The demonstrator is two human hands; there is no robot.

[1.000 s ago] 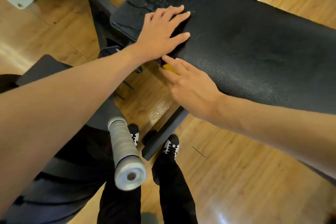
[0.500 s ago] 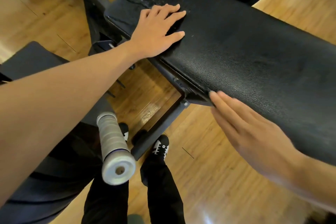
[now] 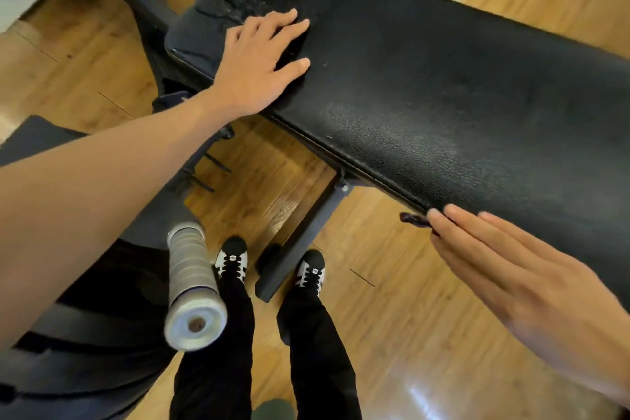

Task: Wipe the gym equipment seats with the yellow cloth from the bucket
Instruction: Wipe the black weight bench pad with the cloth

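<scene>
Seat pad (image 3: 443,95): one, black grained vinyl, cracked and speckled at its far-left end, lying across the upper view above the wood floor (image 3: 392,334).

Left hand (image 3: 259,68): flat on the pad's left end, fingers (image 3: 289,24) straight and slightly spread, holding nothing.

Right hand (image 3: 531,269): fingers straight and together, tips at the pad's near edge; contact cannot be confirmed.

Also counted: two shoes (image 3: 231,259), one silver bar end (image 3: 194,286).

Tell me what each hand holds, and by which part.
Nothing held: left hand lies flat on the bench pad; right hand, fingers straight, is at its near edge. No yellow cloth shows.
</scene>
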